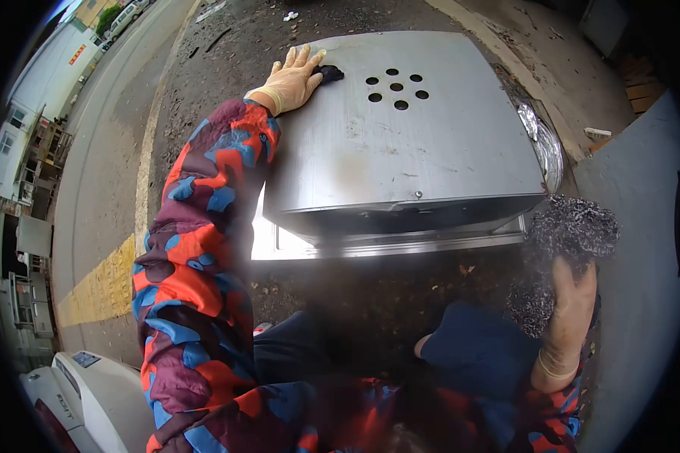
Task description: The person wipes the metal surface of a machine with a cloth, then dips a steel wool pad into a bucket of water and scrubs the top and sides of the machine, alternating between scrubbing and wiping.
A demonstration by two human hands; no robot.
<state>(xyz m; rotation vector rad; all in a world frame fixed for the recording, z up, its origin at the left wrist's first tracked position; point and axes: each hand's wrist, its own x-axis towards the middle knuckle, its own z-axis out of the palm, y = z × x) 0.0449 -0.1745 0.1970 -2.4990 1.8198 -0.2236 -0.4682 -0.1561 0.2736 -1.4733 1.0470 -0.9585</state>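
Observation:
A stainless steel box-shaped cover (423, 143) with a ring of round holes and a dull, smudged top sits in front of me. My left hand (291, 79), in a thin pale glove, lies flat at its far left corner with the fingers spread. Beside the thumb is a crumpled black piece, perhaps a rag (329, 73); whether it runs under the palm is hidden. Low on the right, my gloved right hand (570, 309) is closed on a clump of steel wool (574, 226), which bulges out beyond the fingers and on the palm side.
A bright metal tray or frame (400, 248) lies under the cover. Crumpled foil ducting (540, 143) rests at its right side. A grey panel (642, 264) stands close on my right. To the left are a road (106, 174) and a white car (98, 400).

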